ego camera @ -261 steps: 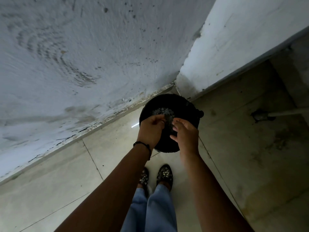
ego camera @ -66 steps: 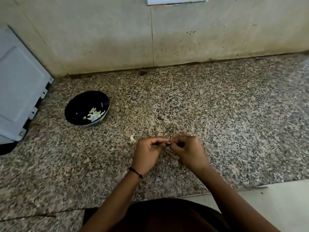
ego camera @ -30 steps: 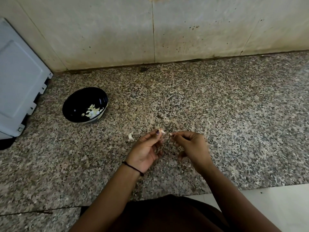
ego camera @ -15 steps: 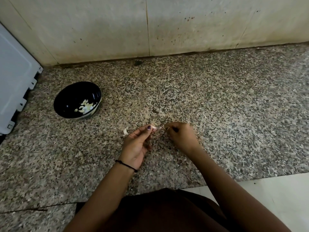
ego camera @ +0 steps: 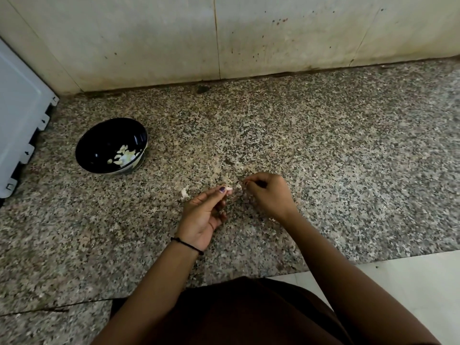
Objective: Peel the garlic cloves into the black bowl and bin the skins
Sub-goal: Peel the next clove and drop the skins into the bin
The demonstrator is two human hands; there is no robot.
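Note:
The black bowl [ego camera: 104, 135] stands on the granite counter [ego camera: 323, 158] at the left, with several peeled garlic cloves [ego camera: 124, 156] in it. My left hand [ego camera: 202, 215] pinches a small pale garlic clove [ego camera: 229, 192] between thumb and fingertips, palm up. My right hand [ego camera: 267, 192] is just right of it, fingertips closed on a scrap of garlic skin [ego camera: 239, 186]. The two hands are a little apart. Another pale garlic piece [ego camera: 184, 192] lies on the counter left of my left hand.
A white appliance panel [ego camera: 20, 120] stands at the far left beside the bowl. A stained tiled wall [ego camera: 224, 38] runs behind the counter. The counter's front edge is near my body, with pale floor [ego camera: 410, 282] at lower right.
Earlier I stood at a black bin on the floor. Since then I am at the counter; in the last second my fingertips drew slightly apart at the clove, and the view shifted a little.

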